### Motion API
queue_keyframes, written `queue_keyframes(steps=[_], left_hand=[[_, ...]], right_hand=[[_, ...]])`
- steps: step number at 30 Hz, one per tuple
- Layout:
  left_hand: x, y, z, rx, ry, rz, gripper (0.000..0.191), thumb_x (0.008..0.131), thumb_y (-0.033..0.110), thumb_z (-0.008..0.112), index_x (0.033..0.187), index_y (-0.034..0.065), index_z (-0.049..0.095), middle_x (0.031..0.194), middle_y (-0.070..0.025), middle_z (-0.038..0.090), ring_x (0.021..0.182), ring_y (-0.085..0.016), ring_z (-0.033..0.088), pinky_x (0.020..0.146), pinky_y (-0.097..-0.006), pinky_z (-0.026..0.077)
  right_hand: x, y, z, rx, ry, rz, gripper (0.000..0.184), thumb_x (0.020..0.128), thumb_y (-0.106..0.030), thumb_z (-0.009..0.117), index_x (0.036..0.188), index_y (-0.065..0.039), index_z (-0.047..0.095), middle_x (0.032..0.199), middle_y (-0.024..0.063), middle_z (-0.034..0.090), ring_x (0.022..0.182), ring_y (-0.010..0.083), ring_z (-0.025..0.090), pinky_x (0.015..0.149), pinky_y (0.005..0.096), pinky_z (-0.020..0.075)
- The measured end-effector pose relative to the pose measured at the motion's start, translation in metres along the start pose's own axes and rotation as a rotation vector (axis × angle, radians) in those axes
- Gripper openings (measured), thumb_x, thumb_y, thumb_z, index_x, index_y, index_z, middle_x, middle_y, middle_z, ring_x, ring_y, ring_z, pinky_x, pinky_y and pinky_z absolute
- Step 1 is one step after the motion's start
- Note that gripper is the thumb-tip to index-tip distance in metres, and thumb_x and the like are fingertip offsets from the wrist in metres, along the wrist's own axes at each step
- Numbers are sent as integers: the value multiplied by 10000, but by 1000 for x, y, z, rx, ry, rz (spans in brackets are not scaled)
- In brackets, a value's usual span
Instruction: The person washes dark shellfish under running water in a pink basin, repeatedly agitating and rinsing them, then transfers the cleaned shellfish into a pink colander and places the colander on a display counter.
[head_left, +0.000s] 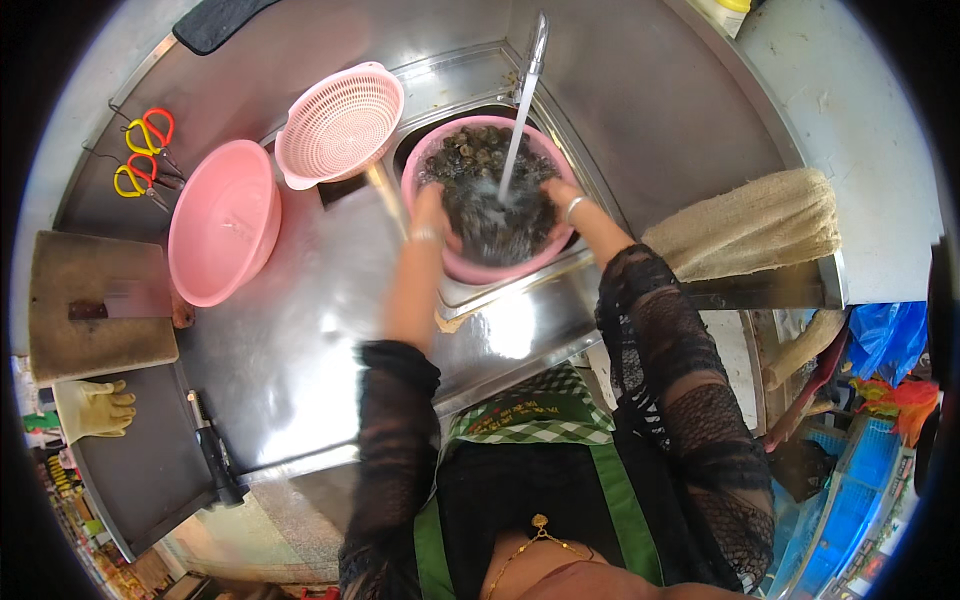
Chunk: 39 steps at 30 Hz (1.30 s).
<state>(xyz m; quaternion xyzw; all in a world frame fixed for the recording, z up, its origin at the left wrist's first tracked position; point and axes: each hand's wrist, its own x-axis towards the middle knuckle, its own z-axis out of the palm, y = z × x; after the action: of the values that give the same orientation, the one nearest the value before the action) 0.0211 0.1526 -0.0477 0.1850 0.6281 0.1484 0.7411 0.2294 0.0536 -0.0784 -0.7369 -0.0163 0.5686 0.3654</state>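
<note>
A pink plastic basin (412, 174) full of water and dark shellfish (474, 150), perhaps clams or snails, sits in the steel sink (452, 294). From the faucet (537, 46) a stream of water (517, 142) falls into its middle, and the surface is churned and blurred. Inside the left side of the basin is my left hand (436, 214), its fingers partly under water among the shellfish. My right hand (559, 196) reaches in over the right side, with a bracelet at the wrist. Water and blur hide whether either hand holds any shellfish.
Left of the sink are a pink colander (345, 127) and a second pink basin (225, 225). Scissors (142, 161) hang on the wall. A cutting board (97, 337) with a cleaver (127, 300), a rubber glove (97, 409) and a black-handled tool (214, 457) lie farther left. A cloth (750, 225) drapes at right.
</note>
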Motion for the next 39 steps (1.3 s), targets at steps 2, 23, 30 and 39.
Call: queue_keyframes(steps=[2, 23, 30, 39], left_hand=[[15, -23, -2, -124, -153, 99, 537, 776, 293, 471, 1250, 67, 361, 1224, -126, 412, 1113, -314, 368, 920, -508, 285], [15, -65, 35, -501, -267, -53, 539, 774, 397, 414, 1225, 104, 372, 1309, -118, 314, 1191, -344, 279, 929, -601, 74], [12, -24, 37, -388, -368, 70, 389, 814, 309, 407, 1122, 77, 462, 1145, -133, 474, 1071, -326, 412, 875, -565, 249], [-2, 27, 16, -46, -249, 397, 514, 747, 226, 531, 1166, -32, 384, 1144, -174, 391, 1021, -328, 415, 840, -491, 373]], right_hand=[[4, 11, 9, -29, 40, 44, 566, 815, -355, 424, 1298, -105, 268, 1356, 148, 225, 1198, 450, 218, 737, 695, 318], [43, 60, 67, 819, -173, -27, 564, 843, -505, 293, 1145, -63, 471, 1107, 129, 531, 1003, 306, 514, 883, 484, 368], [36, -2, 67, 517, -233, -31, 394, 845, -293, 349, 1136, -48, 451, 1203, 162, 408, 1100, 319, 392, 832, 582, 307], [-18, -49, 30, 176, 130, -256, 351, 786, -169, 472, 1112, -42, 443, 1094, 153, 442, 965, 345, 448, 742, 577, 413]])
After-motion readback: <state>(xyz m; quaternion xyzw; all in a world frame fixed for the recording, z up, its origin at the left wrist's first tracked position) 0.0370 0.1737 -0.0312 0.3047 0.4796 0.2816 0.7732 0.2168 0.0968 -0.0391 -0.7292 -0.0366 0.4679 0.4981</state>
